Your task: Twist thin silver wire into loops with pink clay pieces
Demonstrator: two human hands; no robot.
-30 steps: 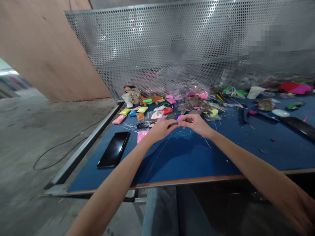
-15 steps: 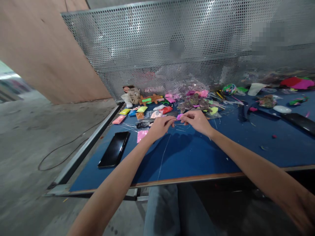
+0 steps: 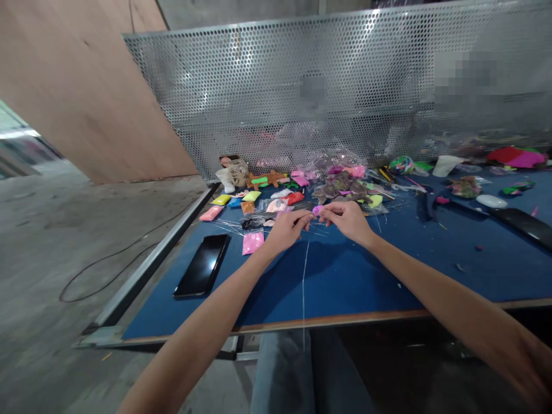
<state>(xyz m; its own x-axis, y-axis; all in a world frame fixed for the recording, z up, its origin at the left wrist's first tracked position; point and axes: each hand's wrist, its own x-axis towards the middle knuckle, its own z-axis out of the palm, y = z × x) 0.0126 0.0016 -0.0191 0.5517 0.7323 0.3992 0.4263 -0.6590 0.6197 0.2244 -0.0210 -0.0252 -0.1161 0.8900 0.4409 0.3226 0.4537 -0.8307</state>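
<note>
A small purple lump (image 3: 318,210), which looks like modelling clay, sits between my two hands above the blue table. My right hand (image 3: 348,221) pinches it between thumb and fingertips. Close on its left side, my left hand (image 3: 290,229) is closed, with thumb and fingers pressed together. A thin pale wire or thread (image 3: 304,282) runs down from beneath my left hand past the table's front edge. Whether the left fingers grip that strand is hidden. Under and beside my left hand lie thin wires (image 3: 230,227) and a pink packet (image 3: 252,242).
A black phone (image 3: 202,265) lies on the blue table (image 3: 345,282) at left. Coloured clay packets (image 3: 251,196) and a brownish heap (image 3: 340,187) line the back before a perforated metal panel (image 3: 267,75). A white mouse (image 3: 491,201) and a dark object (image 3: 524,224) are at right.
My view has shifted slightly. The thin strand has swung from a slant to nearly upright and reaches lower, past the table edge. Both hands stay together around the purple lump.
</note>
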